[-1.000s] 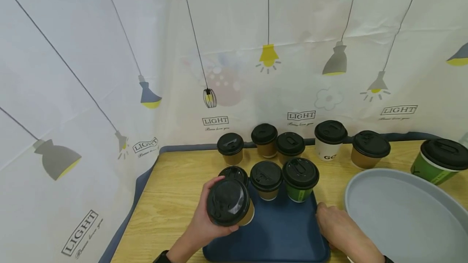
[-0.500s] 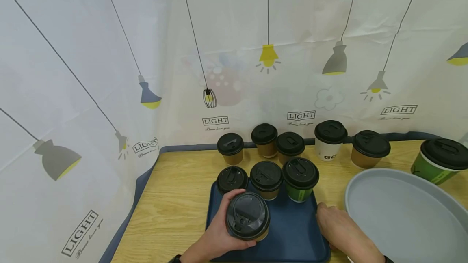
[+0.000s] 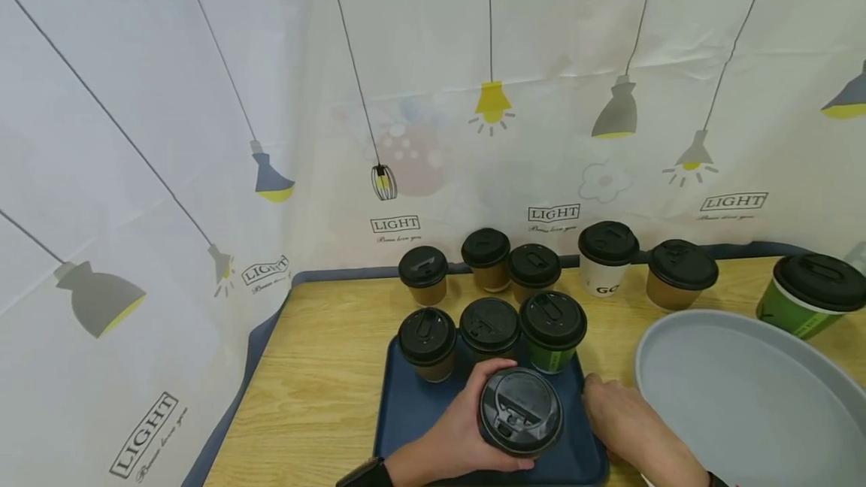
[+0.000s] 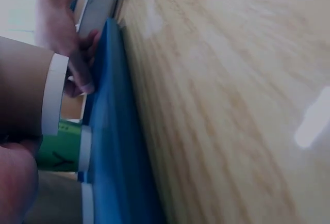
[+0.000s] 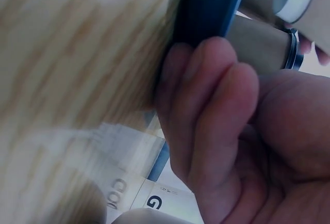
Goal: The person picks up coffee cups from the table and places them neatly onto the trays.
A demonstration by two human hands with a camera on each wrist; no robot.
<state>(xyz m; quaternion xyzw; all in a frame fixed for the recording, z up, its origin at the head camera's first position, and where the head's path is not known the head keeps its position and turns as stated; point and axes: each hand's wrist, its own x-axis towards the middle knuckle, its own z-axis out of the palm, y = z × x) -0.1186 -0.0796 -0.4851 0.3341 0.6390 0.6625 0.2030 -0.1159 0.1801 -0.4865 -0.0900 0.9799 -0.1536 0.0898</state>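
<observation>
My left hand (image 3: 467, 431) grips a brown paper coffee cup (image 4: 23, 90) with a black lid (image 3: 521, 412), over the front right of the blue tray (image 3: 416, 419). In the left wrist view, a gap shows between the cup's white bottom rim and the tray. My right hand (image 3: 625, 423) holds the tray's right edge, its fingers (image 5: 206, 105) curled at the rim in the right wrist view. Along the tray's back stand a brown cup (image 3: 433, 368) at left, another brown cup (image 3: 489, 322) mid-row, partly hidden, and a green cup (image 3: 551, 359) at right, all black-lidded.
Behind the tray, several lidded cups line the wall, among them a white cup (image 3: 602, 276) and a short brown cup (image 3: 676, 291). A large green cup (image 3: 794, 310) stands far right, behind a round grey tray (image 3: 751, 397). Wood tabletop (image 3: 318, 367) extends leftward.
My left hand has carried the cup rightward and a little toward me, uncovering the brown cup at the tray's back left. My right hand stays at the tray's edge.
</observation>
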